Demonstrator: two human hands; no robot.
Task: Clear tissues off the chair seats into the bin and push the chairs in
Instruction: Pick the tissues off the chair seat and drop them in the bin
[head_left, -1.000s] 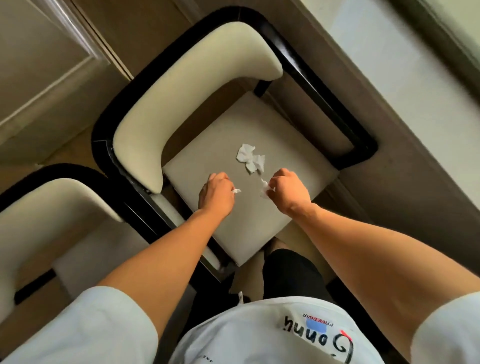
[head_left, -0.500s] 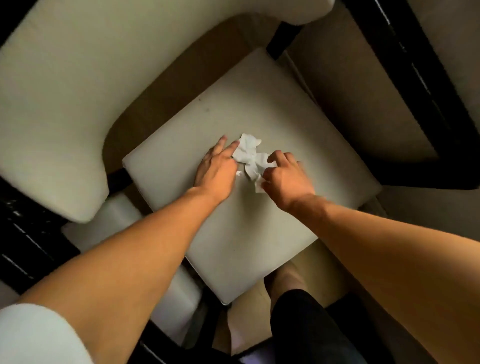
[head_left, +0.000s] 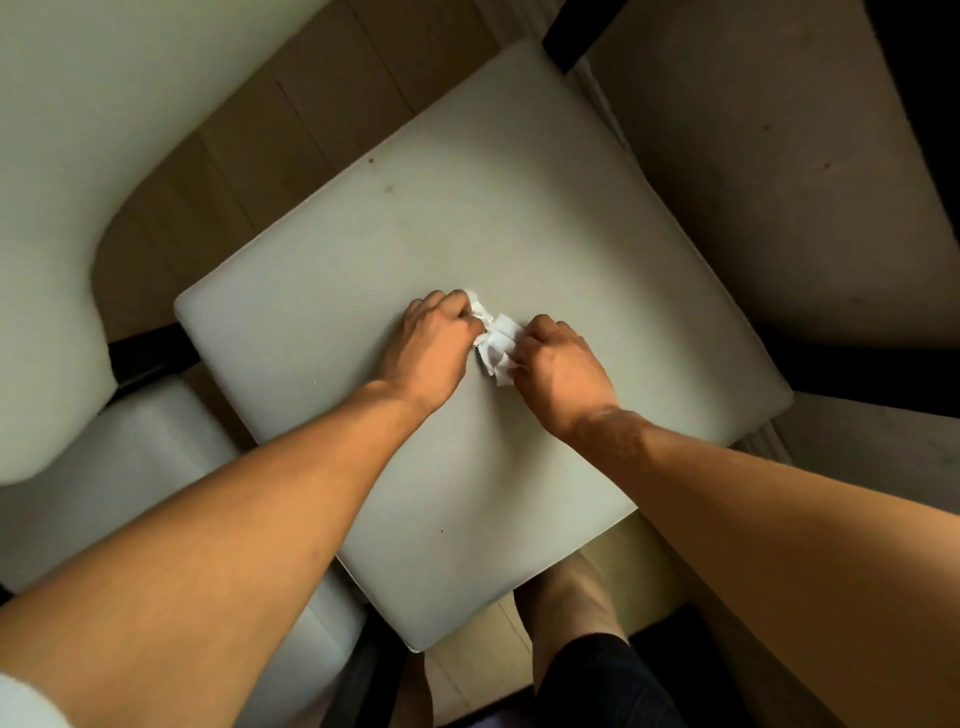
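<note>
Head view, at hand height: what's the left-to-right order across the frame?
Backrest → bare seat → left hand → tissue → right hand → bare seat again → dark frame rail at the right edge.

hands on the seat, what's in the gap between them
In the head view, crumpled white tissue fills the gap between the left hand and right hand; both grip it, just above the seat cushion.

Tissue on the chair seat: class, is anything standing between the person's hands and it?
Nothing visible. The left hand and right hand both already pinch the crumpled tissue on the chair seat. The bin is out of view.
</note>
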